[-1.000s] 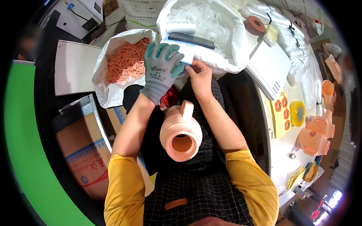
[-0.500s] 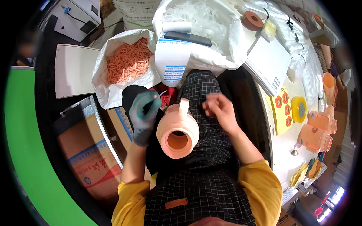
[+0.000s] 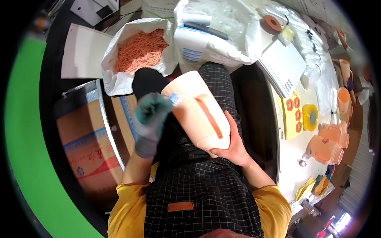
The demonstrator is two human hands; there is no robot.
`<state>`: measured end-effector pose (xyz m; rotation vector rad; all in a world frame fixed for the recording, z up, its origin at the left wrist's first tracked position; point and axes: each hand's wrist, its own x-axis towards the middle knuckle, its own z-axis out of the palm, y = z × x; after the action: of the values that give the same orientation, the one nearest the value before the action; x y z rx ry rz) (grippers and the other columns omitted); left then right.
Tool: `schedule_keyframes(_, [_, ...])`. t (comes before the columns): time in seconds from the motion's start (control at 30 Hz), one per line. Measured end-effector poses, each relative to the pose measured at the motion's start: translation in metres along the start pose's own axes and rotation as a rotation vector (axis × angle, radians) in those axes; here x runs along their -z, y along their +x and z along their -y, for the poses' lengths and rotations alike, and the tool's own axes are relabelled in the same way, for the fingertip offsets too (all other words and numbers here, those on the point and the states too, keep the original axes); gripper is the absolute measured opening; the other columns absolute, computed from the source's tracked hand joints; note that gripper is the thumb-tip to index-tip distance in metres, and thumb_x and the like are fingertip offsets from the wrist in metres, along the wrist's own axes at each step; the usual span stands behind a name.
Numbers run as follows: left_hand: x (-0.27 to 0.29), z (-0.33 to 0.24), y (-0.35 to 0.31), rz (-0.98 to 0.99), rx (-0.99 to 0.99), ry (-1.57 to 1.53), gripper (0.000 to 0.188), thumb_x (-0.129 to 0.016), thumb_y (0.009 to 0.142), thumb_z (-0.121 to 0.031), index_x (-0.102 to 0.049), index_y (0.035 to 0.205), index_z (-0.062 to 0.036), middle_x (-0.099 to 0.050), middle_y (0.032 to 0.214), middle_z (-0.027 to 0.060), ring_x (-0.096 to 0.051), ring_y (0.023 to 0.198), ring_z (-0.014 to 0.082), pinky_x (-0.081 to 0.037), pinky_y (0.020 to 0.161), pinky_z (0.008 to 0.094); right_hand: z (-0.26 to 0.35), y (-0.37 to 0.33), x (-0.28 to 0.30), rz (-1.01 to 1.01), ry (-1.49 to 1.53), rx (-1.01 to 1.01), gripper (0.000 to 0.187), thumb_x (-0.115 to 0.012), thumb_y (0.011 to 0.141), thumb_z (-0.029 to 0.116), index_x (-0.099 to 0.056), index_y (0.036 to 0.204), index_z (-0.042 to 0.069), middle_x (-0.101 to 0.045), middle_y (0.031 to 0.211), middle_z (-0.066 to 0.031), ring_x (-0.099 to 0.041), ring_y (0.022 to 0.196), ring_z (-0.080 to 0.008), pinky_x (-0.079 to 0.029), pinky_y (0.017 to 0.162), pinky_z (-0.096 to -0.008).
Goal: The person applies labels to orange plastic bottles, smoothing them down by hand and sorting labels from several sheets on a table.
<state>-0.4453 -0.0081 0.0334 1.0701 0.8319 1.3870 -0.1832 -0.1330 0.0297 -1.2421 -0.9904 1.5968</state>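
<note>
Nearby, sacks (image 3: pixel 115 82) and a carton (image 3: pixel 89 146) crowd close; the jug (image 3: pixel 184 113) slants upper-left to lower-right, handle (image 3: pixel 210 110) uppermost; right hand (image 3: pixel 236 146) cups its lower end; blurred left hand's (image 3: pixel 151 115) grip unclear.

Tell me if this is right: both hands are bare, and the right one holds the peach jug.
Not quite: the left hand is not bare; the head view shows it in a grey and green glove. The right hand is bare and holds the peach jug, as stated.
</note>
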Motion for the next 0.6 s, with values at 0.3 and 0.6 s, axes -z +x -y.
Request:
schedule_keyframes(0.3, [0.029,-0.029,0.014,-0.018,0.408,0.231,0.014,-0.075,0.093,-0.001,-0.072,0.107,0.0021,-0.072,0.092,0.0068,-0.069,0.077,0.0139,-0.058,0.071,0.0264,-0.012,0.010,-0.021,-0.033,-0.770,0.320,0.121,-0.097,0.067,0.022,-0.025,0.164,0.011,-0.025,0.164,-0.0316,-0.039,0.148,-0.0498,-0.047,0.115,-0.0514])
schedule_keyframes(0.6, [0.041,-0.033,0.010,0.017,0.416,0.329,0.012,-0.073,0.095,-0.002,-0.073,0.106,0.0019,-0.073,0.091,0.0061,-0.068,0.077,0.0119,-0.055,0.069,0.0250,-0.011,0.010,-0.027,-0.059,-0.901,0.436,0.115,-0.096,0.069,0.023,-0.029,0.162,0.016,-0.028,0.161,-0.0335,-0.042,0.144,-0.0519,-0.051,0.109,-0.0545])
